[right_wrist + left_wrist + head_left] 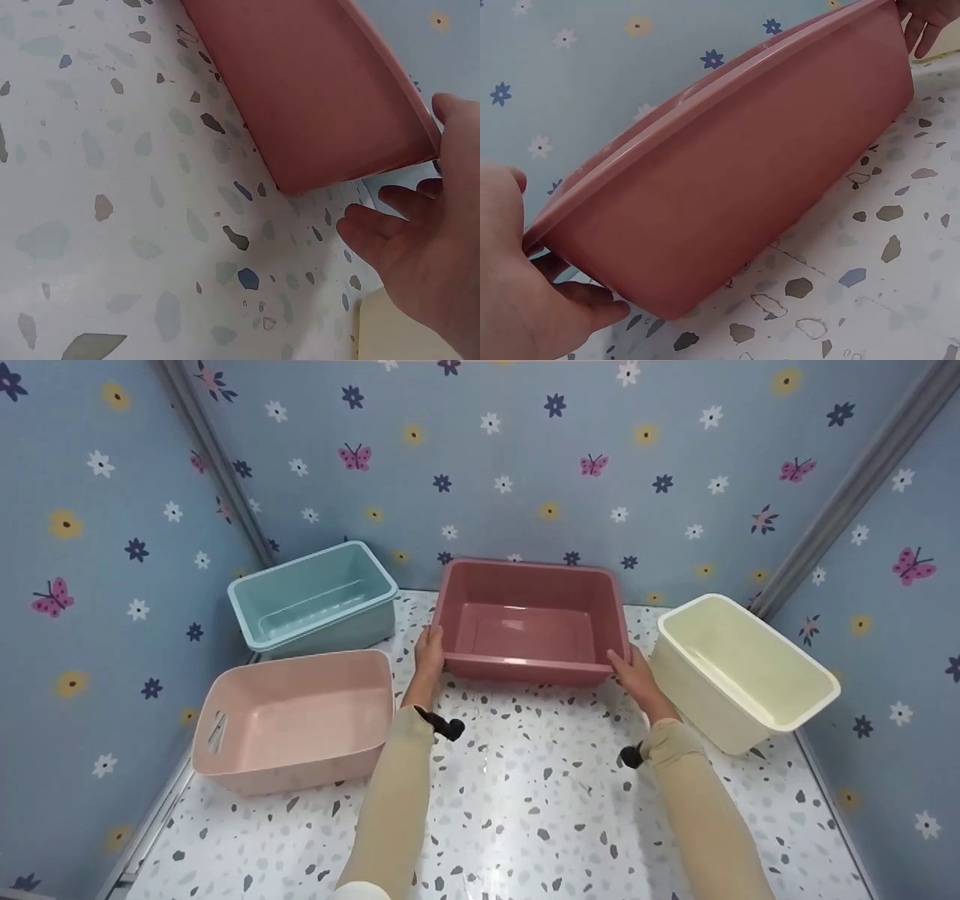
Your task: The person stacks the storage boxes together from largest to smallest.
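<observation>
A dark pink plastic basin stands by the back wall, its inside bare. My left hand holds its left end, and in the left wrist view the thumb lies at the rim with the fingers curled under it. At the opposite end my right hand holds the right front corner. Its thumb is over the rim, and the fingers bend below the rim in the right wrist view. Whether the basin's bottom touches the speckled surface everywhere is hard to tell.
On the left, a light pink bin with a handle slot sits in front of a blue-green bin. A cream bin stands right, close to my right hand. Flower-patterned walls enclose the back and both sides.
</observation>
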### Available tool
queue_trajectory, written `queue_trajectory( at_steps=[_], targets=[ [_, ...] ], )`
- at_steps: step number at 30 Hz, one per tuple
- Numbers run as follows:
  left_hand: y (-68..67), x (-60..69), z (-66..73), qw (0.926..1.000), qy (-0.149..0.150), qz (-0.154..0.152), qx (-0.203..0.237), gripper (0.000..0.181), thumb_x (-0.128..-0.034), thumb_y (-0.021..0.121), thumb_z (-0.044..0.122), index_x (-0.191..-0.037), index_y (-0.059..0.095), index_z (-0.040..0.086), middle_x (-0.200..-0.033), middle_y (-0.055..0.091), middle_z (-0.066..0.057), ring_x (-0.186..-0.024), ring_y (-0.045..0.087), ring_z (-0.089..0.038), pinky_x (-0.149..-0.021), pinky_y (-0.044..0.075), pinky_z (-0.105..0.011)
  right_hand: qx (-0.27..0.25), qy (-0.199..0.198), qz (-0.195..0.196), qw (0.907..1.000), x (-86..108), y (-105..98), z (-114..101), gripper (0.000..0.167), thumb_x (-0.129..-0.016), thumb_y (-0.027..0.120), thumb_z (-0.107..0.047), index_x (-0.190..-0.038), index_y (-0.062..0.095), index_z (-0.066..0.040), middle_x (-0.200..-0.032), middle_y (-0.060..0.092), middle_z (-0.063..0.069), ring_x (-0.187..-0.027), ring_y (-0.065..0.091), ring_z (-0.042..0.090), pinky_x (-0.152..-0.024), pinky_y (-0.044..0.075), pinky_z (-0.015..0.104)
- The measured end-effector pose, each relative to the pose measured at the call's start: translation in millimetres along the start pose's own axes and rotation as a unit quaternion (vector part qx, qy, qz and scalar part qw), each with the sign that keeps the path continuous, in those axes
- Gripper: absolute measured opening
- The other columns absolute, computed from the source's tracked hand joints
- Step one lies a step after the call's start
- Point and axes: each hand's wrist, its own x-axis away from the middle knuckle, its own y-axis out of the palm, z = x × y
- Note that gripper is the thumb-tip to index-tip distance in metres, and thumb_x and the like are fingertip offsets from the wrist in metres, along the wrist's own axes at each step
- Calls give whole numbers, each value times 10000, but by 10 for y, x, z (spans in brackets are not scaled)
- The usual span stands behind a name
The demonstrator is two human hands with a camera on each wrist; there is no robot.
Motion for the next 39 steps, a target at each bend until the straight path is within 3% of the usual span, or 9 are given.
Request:
queue_trajectory(
  at_steps=[6,13,19,27,32,39],
  targets=[
    [3,-15,-4,9991,95,155,-376,483,-1073,314,345,-1461,414,76,-1440,457,-115,-1317,427,-244,-1073,339,-372,-253,247,188,9992,-14,44,-93,622,-993,387,-212,-1548,126,-113,-1462,365,185,-1190,464,319,-1025,386,502],
    [0,1,-14,9972,164,260,-687,472,-1073,324,342,-1427,454,58,-1398,500,-132,-1269,477,-244,-1057,361,-374,-548,323,211,9978,-6,57,-70,610,-987,354,-179,-1548,125,-106,-1483,345,192,-1215,498,338,-988,434,482],
    [25,92,21,9946,457,388,-845,461,-1074,329,317,-1406,471,31,-1360,527,-157,-1237,506,-259,-1037,385,-385,-534,56,337,9980,85,11,-93,620,-984,359,-160,-1555,124,-108,-1479,352,195,-1220,503,342,-948,472,457],
    [7,351,67,9903,741,659,-976,438,-1070,348,298,-1385,500,33,-1309,566,-139,-1195,538,-249,-1006,414,-391,-379,-410,589,9967,367,-41,-211,594,-973,370,-143,-1533,189,-63,-1406,420,246,-1150,552,373,-915,487,492],
    [-43,570,97,9907,991,489,-793,439,-1072,342,290,-1379,493,15,-1298,565,-151,-1191,541,-257,-1003,420,-395,-430,-645,817,9936,588,-42,-228,602,-953,381,-132,-1533,224,-94,-1375,430,266,-1097,566,388,-867,512,499],
    [-90,861,66,9872,1275,451,-849,441,-1068,348,282,-1358,517,-4,-1269,589,-176,-1161,566,-278,-995,426,-408,-507,-547,823,9938,903,-65,-183,650,-963,382,-148,-1570,150,-184,-1451,371,232,-1156,527,390,-882,500,511]
  ],
)
